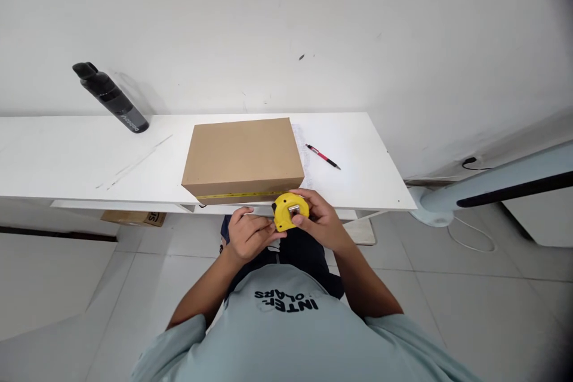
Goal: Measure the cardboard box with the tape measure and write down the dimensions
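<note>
A yellow tape measure (286, 213) is gripped in my right hand (324, 221), thumb over its metal clip side. My left hand (253, 234) meets the lower left of the case, fingers bent against and under it, its thumb raised apart. From the case, the yellow tape blade (237, 194) runs out leftward along the lower front of a closed brown cardboard box (244, 152). Where the blade ends, at the box's front left corner, is too small to make out clearly.
The box rests on a narrow white table (358, 173) against the wall. Right of it, a red and black pen (323, 156) lies near a partly covered sheet of paper (301, 140). A dark bottle (111, 98) stands left. Below is another carton (134, 218); a pale-blue stand (447, 200) is at right.
</note>
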### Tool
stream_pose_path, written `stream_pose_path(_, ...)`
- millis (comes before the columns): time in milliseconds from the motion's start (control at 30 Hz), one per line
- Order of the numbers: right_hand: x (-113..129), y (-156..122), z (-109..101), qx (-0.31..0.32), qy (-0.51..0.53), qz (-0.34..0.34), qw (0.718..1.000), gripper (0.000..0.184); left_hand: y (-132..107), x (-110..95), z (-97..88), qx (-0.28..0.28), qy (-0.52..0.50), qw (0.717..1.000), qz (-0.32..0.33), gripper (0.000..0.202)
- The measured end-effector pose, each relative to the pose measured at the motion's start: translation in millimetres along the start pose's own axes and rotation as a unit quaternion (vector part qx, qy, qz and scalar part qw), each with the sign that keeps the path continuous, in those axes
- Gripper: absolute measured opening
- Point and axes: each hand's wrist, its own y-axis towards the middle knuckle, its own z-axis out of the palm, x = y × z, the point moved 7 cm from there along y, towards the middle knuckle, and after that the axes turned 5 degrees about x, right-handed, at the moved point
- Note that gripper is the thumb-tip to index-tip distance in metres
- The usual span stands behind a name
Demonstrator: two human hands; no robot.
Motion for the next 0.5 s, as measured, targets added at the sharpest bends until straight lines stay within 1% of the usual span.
stream_pose_path(67, -3.0, 0.4, 0.4, 0.008, 0.0, 0.013, 1.0, 0.054, -7.1, 3.5, 7.4, 0.002, 0.01, 1.0, -0.02, 0.028)
stream_pose_path(167, -12.5, 0.4, -3.8, 0.009, 0.015, 0.039, 0.999, 0.059, -19.5, 12.6, 10.3, 0.01, 0.033, 0.998, -0.059, 0.049)
stream_pose_path(200, -17.0, -0.3, -5.4, 0.007, 0.026, 0.048, 0.999, 0.063, -24.5, 16.4, 7.0, -0.002, 0.044, 0.996, -0.072, 0.058)
stream_pose_path(267, -27.5, -3.3, -8.5, -0.004, 0.051, 0.061, 0.997, 0.073, -37.5, 29.0, -6.4, -0.055, 0.071, 0.988, -0.124, 0.072)
stream_pose_path(333, -39.9, -8.5, -12.3, -0.029, 0.078, 0.074, 0.994, 0.084, -57.8, 51.5, -21.9, -0.109, 0.093, 0.963, -0.229, 0.08)
stream_pose_path(400, -53.6, -14.8, -17.6, -0.063, 0.104, 0.091, 0.988, 0.092, -85.8, 80.3, -31.5, -0.134, 0.081, 0.919, -0.362, 0.082)
stream_pose_path(433, -60.5, -17.9, -20.0, -0.078, 0.115, 0.103, 0.985, 0.095, -101.1, 94.5, -32.1, -0.132, 0.056, 0.895, -0.422, 0.081)
stream_pose_path(467, -67.2, -20.4, -22.0, -0.089, 0.124, 0.117, 0.981, 0.098, -115.3, 107.1, -30.1, -0.122, 0.022, 0.875, -0.469, 0.077)
stream_pose_path(500, -73.3, -22.4, -23.5, -0.096, 0.134, 0.132, 0.977, 0.098, -127.6, 117.3, -26.5, -0.107, -0.012, 0.859, -0.501, 0.073)
